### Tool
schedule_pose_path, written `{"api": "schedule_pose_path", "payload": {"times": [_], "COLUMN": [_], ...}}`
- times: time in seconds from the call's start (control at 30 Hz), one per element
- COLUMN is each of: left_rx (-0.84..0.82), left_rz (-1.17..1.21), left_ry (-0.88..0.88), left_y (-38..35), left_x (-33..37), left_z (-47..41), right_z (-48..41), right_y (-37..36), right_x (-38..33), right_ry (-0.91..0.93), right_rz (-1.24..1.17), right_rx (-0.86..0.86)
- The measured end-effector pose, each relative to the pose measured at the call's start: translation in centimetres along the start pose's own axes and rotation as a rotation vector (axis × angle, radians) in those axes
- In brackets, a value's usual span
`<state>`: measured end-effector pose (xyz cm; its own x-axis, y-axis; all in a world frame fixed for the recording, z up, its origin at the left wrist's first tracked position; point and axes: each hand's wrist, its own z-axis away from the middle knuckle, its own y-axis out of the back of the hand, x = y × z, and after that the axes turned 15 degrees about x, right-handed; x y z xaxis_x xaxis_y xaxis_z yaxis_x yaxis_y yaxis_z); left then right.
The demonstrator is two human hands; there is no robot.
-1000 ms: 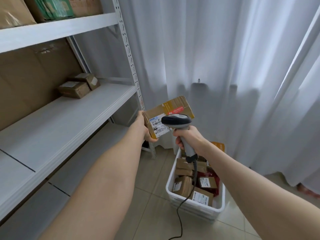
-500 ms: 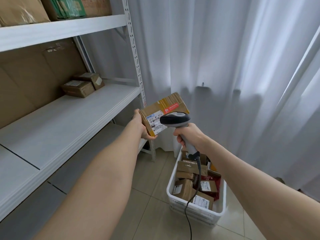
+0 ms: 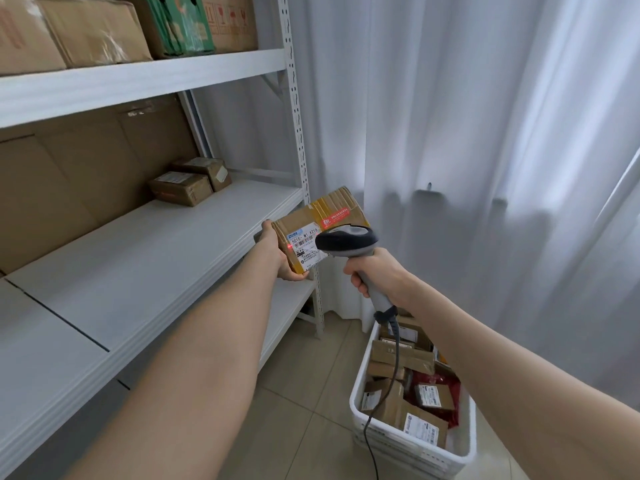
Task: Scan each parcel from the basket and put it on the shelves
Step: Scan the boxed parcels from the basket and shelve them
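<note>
left hand grip (image 3: 277, 252) is closed round the left end of a brown cardboard parcel (image 3: 322, 216) with yellow tape and a red sticker on top. the parcel is held in the air, tilted, just in front of the right end of the middle board of the white metal shelf (image 3: 138, 271), beside the perforated white upright (image 3: 300, 150). can't tell if it touches the board edge.

right hand grip (image 3: 375, 271) is closed round the light grey handle of a dark grey handheld barcode scanner (image 3: 346, 239). scanner head points at the white shipping label (image 3: 306, 249) and covers its right edge in view. red laser dot (image 3: 290, 247) sits at the label's left edge. black cable (image 3: 370, 427) hangs from the handle down across the basket.

white plastic basket (image 3: 408, 452) stands on the beige tile floor (image 3: 294, 427), lower right, well below the held parcel. it holds more brown labelled parcels (image 3: 391, 403) and a dark red bag (image 3: 441, 382).

two small brown boxes (image 3: 180, 188) sit close together at the back of the middle board. large cartons (image 3: 93, 29) are on the upper board. white curtain (image 3: 485, 133) hangs behind.
</note>
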<state>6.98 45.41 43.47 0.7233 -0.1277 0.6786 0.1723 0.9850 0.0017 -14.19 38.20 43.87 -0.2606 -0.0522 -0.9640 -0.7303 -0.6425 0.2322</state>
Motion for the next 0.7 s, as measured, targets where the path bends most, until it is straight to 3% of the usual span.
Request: {"api": "schedule_pose_path", "payload": {"times": [0.7], "left_rx": [-0.002], "left_rz": [0.037], "left_ry": [-0.057], "left_y": [5.3], "left_x": [7.4], "left_z": [-2.1], "right_z": [-5.1], "right_y": [-7.2], "right_x": [-3.8], "right_ry": [0.081], "right_rz": [-0.064], "right_rx": [-0.119]}}
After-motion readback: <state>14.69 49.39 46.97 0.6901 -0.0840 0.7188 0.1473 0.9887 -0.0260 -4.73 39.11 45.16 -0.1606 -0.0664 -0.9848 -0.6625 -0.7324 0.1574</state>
